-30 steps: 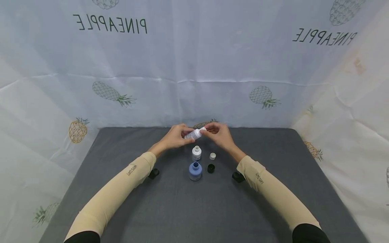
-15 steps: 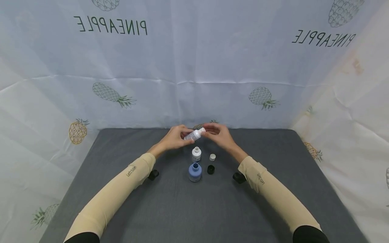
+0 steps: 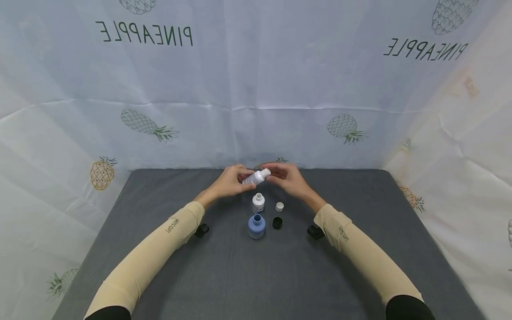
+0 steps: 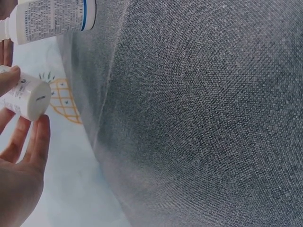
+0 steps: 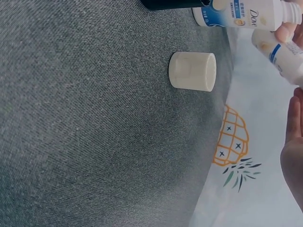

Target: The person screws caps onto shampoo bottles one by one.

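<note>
In the head view my left hand (image 3: 230, 181) grips a small white bottle (image 3: 254, 178), tilted with its white cap (image 3: 266, 173) up to the right. The left wrist view shows the bottle's base (image 4: 40, 101) between thumb and fingers. My right hand (image 3: 289, 178) is around the capped end, fingers spread and thumb just below the cap, which shows uncovered. Beneath the hands, an uncapped white Dove bottle (image 3: 258, 204) stands upright, and nearer the front is an uncapped blue bottle (image 3: 256, 229). To their right lie a white cap (image 3: 279, 206) and a black cap (image 3: 277, 223).
A grey cloth covers the table (image 3: 240, 275). Behind it hangs a white curtain (image 3: 256, 133) with pineapple prints. Black wrist devices show under the left sleeve (image 3: 172, 226) and the right sleeve (image 3: 340, 231).
My right fingers have loosened from the bottle's cap, and more of the cap shows. My left hand keeps its grip on the bottle almost in place. The things on the table have not moved.
</note>
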`<state>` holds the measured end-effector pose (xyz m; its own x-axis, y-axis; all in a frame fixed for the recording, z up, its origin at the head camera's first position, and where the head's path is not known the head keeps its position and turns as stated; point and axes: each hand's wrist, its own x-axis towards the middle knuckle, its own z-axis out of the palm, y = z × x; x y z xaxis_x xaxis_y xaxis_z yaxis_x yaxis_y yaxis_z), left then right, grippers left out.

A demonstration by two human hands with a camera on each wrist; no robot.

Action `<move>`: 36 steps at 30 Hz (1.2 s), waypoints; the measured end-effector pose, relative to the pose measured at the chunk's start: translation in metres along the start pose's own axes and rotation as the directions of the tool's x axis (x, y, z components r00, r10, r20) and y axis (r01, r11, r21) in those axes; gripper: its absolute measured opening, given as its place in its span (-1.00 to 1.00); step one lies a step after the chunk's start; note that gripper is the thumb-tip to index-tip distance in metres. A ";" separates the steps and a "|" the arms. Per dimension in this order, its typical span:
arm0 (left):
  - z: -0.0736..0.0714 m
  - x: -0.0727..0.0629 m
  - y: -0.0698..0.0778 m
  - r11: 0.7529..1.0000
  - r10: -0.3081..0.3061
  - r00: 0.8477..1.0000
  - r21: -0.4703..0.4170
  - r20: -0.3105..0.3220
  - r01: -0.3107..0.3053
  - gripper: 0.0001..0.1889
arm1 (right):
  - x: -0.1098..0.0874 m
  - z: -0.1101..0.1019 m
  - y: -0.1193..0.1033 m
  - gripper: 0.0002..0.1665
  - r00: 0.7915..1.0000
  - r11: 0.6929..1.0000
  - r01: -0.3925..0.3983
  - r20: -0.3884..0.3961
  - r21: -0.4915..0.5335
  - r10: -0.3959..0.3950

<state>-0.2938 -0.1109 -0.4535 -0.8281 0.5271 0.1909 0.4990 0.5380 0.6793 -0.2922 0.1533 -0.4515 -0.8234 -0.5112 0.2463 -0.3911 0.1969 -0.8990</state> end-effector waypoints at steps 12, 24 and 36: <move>-0.002 0.000 -0.001 1.000 0.010 1.000 -0.001 -0.014 -0.010 -0.49 | 0.001 0.004 -0.002 -0.51 0.995 0.995 -0.068 -0.074 -0.073 0.063; -0.002 0.000 -0.002 1.000 0.007 1.000 0.003 -0.026 -0.006 -0.50 | 0.003 0.009 -0.003 -0.56 0.984 0.984 -0.130 -0.140 -0.121 0.113; -0.002 -0.002 0.000 1.000 0.004 1.000 0.008 -0.023 -0.004 -0.50 | 0.002 0.011 -0.005 -0.60 0.977 0.974 -0.156 -0.173 -0.162 0.127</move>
<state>-0.2929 -0.1135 -0.4528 -0.8317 0.5139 0.2103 0.5044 0.5409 0.6730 -0.2877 0.1416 -0.4510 -0.9252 -0.3292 0.1887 -0.3194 0.4070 -0.8558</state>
